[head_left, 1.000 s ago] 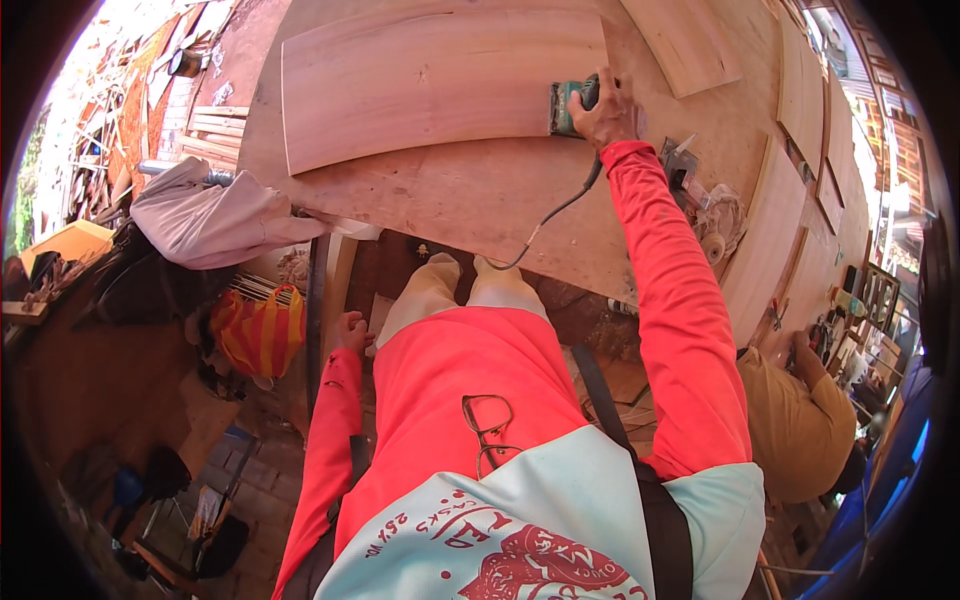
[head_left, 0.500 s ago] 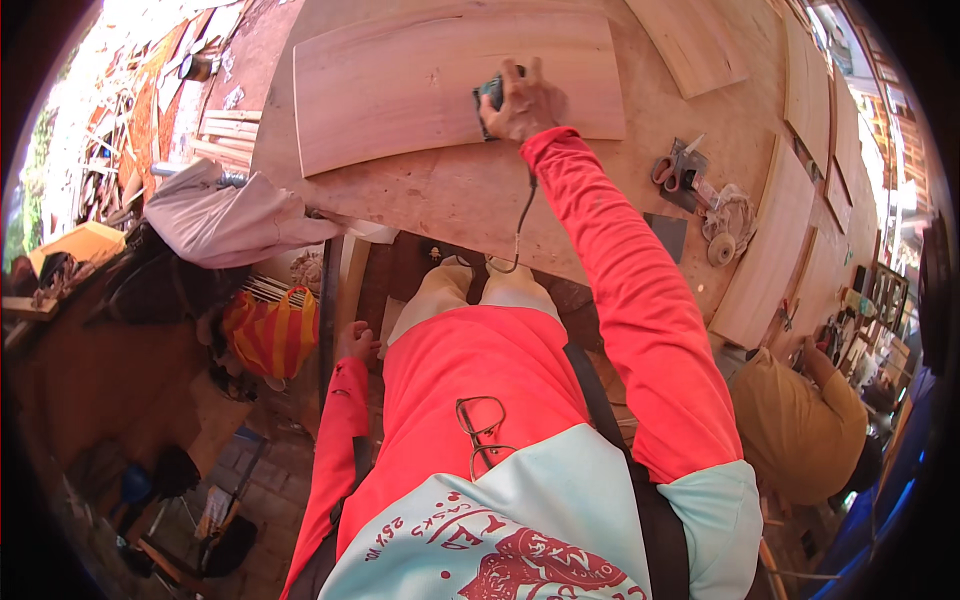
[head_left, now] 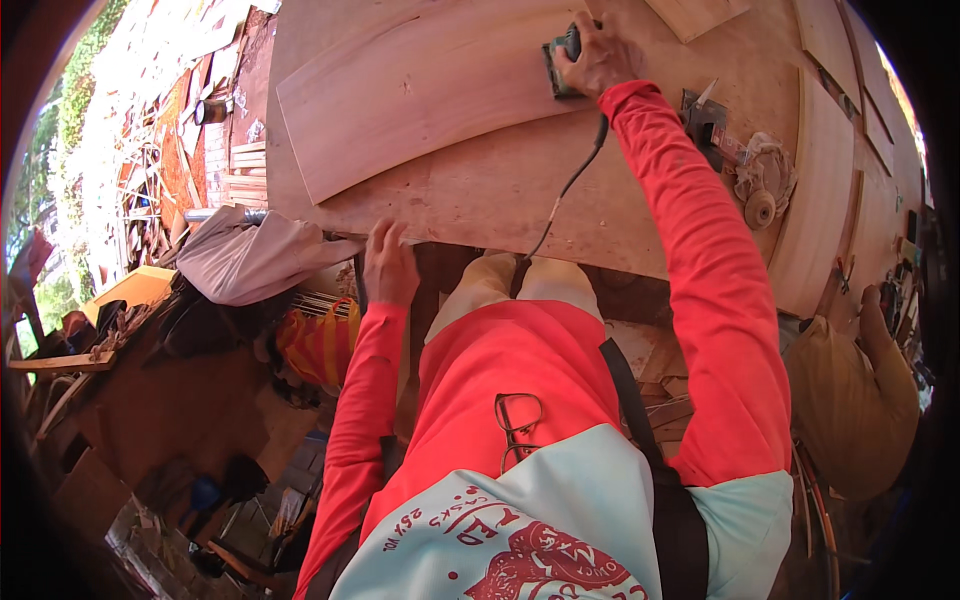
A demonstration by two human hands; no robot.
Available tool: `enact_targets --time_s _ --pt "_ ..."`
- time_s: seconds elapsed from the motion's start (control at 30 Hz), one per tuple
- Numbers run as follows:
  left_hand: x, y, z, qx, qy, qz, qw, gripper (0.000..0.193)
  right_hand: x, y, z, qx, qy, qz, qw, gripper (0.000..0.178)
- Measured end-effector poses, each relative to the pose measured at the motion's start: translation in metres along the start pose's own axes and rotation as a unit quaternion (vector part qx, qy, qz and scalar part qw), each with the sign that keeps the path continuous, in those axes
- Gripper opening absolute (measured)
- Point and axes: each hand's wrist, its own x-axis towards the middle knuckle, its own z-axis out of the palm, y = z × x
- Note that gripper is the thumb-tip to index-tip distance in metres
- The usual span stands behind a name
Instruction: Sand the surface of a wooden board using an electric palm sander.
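My right hand (head_left: 607, 58) is wrapped over a dark green electric sander (head_left: 562, 68). The sander rests at the right end of a wide, pale wooden board (head_left: 420, 95), and its cord (head_left: 578, 178) hangs over the front edge of the worktable (head_left: 480, 222). Near that edge, to the left of my legs, my left hand (head_left: 391, 268) is raised with its fingers stretched upward and nothing seen in them. A light cloth (head_left: 250, 258) lies bunched just left of it.
Right of the board are a dark flat tool (head_left: 705, 120), a tangle of pale cord or cloth (head_left: 768, 165) and a round disc (head_left: 760, 210). More boards (head_left: 812, 200) lie at the right. A person in a mustard top (head_left: 850, 410) is at the far right. A striped bag (head_left: 318, 345) hangs below left.
My right hand has slid the sander rightward along the board to its end. My left hand has risen from beside my leg to the table edge. The whole view has shifted somewhat.
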Motion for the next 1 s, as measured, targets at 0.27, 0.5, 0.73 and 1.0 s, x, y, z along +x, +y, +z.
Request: enact_targets --time_s 0.27,0.5,0.73,1.0 --pt "0.131 0.092 0.096 0.139 -0.051 0.086 0.985 0.075 0.052 0.026 -0.017 -0.001 -0.123 0.068 0.990 0.081" --pt "0.143 0.120 0.127 0.134 -0.042 0.048 0.989 0.081 0.074 0.027 -0.009 0.005 -0.102 0.016 0.995 0.084" --pt "0.142 0.106 0.102 0.139 -0.086 0.095 0.982 0.078 0.060 0.051 -0.011 0.311 -0.163 -0.091 0.932 0.093" --pt "0.085 0.059 0.070 0.033 -0.010 0.075 0.997 0.063 -0.001 0.015 -0.008 0.167 -0.062 -0.061 0.982 0.071"
